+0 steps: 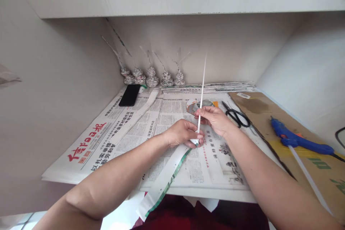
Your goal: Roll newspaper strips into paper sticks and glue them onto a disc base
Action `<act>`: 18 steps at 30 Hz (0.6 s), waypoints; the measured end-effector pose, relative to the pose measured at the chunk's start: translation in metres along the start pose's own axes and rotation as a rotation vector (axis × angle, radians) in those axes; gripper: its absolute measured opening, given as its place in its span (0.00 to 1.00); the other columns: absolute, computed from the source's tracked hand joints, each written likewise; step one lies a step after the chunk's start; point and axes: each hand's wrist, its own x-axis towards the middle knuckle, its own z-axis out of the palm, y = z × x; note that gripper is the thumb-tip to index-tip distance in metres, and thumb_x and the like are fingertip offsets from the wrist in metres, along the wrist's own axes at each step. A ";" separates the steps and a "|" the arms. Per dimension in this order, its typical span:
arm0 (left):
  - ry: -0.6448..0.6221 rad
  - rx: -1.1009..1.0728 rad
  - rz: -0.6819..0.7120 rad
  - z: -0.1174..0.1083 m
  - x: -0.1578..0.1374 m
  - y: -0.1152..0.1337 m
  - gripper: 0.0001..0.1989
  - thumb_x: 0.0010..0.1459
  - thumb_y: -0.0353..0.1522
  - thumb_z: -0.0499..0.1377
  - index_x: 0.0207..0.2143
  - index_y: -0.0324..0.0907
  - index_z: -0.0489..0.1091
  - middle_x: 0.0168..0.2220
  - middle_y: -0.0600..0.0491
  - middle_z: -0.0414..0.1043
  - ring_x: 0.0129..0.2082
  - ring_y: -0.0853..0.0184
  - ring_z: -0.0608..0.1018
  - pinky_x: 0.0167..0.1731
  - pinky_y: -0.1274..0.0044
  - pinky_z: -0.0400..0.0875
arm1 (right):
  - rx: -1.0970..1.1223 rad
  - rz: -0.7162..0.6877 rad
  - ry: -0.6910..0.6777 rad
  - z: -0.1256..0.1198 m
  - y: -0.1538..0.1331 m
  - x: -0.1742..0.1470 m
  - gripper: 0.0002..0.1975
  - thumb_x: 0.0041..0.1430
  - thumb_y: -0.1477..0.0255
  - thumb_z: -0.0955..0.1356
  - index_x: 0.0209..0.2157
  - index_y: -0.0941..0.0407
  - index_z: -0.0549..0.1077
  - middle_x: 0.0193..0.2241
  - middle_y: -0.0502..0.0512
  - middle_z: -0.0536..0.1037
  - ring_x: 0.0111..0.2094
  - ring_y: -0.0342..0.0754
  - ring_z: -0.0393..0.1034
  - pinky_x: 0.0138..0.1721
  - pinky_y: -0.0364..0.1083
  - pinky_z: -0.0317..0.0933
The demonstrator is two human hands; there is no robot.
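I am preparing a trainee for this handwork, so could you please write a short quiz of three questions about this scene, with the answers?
1. How many gourd-like woven shapes stand in the row at the back?
2. What lies on the cardboard: A) the phone, B) the blue glue gun, C) the row of woven shapes?
3. True or false: the right hand holds the white roll nearer to its thin tip than the left hand does.

Key: 1. Five. 2. B. 3. True.

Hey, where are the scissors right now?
In the head view, the scissors lie on the newspaper toward the right, between the right hand and the cardboard.
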 end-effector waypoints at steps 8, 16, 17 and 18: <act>-0.024 -0.006 0.015 -0.001 -0.002 0.001 0.20 0.43 0.38 0.69 0.36 0.34 0.74 0.32 0.46 0.75 0.33 0.66 0.78 0.29 0.77 0.73 | -0.048 -0.007 -0.114 -0.004 -0.004 -0.003 0.12 0.41 0.63 0.77 0.25 0.55 0.78 0.30 0.52 0.78 0.36 0.47 0.71 0.37 0.46 0.63; -0.027 -0.002 0.026 -0.001 -0.002 0.001 0.20 0.43 0.39 0.68 0.36 0.35 0.74 0.33 0.47 0.76 0.33 0.65 0.78 0.29 0.76 0.74 | -0.052 0.006 -0.231 -0.006 -0.002 -0.003 0.13 0.46 0.61 0.74 0.32 0.55 0.80 0.40 0.57 0.79 0.42 0.50 0.71 0.42 0.49 0.64; -0.033 -0.001 0.019 -0.001 -0.002 0.001 0.20 0.43 0.39 0.68 0.36 0.35 0.75 0.33 0.47 0.76 0.34 0.65 0.78 0.29 0.76 0.74 | -0.042 0.007 -0.198 -0.006 -0.002 -0.003 0.13 0.45 0.62 0.75 0.30 0.55 0.80 0.37 0.56 0.79 0.41 0.50 0.71 0.42 0.49 0.64; -0.037 -0.002 0.009 -0.001 -0.002 0.001 0.20 0.43 0.39 0.69 0.37 0.35 0.75 0.32 0.47 0.76 0.34 0.65 0.78 0.29 0.76 0.74 | -0.032 0.005 -0.153 -0.006 -0.002 -0.002 0.12 0.43 0.62 0.76 0.28 0.55 0.79 0.34 0.55 0.79 0.40 0.50 0.71 0.41 0.48 0.64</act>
